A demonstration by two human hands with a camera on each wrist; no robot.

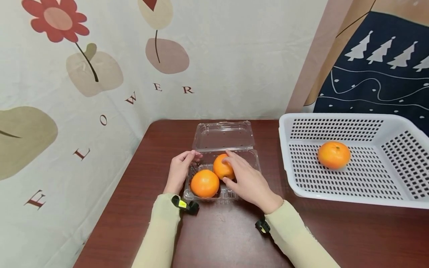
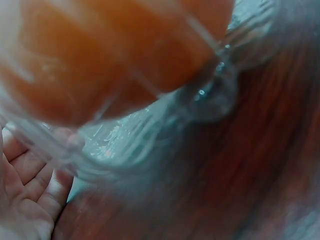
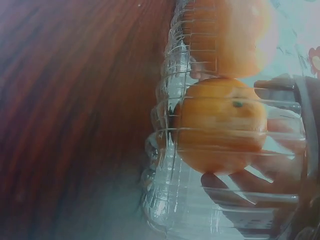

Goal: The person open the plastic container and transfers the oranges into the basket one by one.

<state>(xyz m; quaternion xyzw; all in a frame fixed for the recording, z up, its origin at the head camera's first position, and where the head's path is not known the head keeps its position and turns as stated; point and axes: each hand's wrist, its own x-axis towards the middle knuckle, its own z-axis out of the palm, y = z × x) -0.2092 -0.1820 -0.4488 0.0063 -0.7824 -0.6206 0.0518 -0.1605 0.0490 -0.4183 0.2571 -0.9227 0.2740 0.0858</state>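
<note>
A clear plastic clamshell container (image 1: pixel 249 175) lies on the table with its lid (image 1: pixel 223 136) folded back behind it. Inside, one orange (image 1: pixel 205 183) sits at the near left. Just right of and behind it is a second orange (image 1: pixel 222 167), gripped by my right hand (image 1: pixel 249 182) with fingers over the far side and thumb on the near side. Through the plastic, the right wrist view shows this gripped orange (image 3: pixel 220 127) and its green stem spot. My left hand (image 1: pixel 179 169) rests against the container's left side, its fingers at the rim and loosely extended.
To the right stands a white perforated plastic basket (image 1: pixel 285 163) with one orange (image 1: pixel 334 155) in it. The dark red-brown wooden table (image 1: pixel 231 234) runs back to a printed fabric backdrop (image 1: pixel 241 74). Plastic and orange close to the lens blur the left wrist view.
</note>
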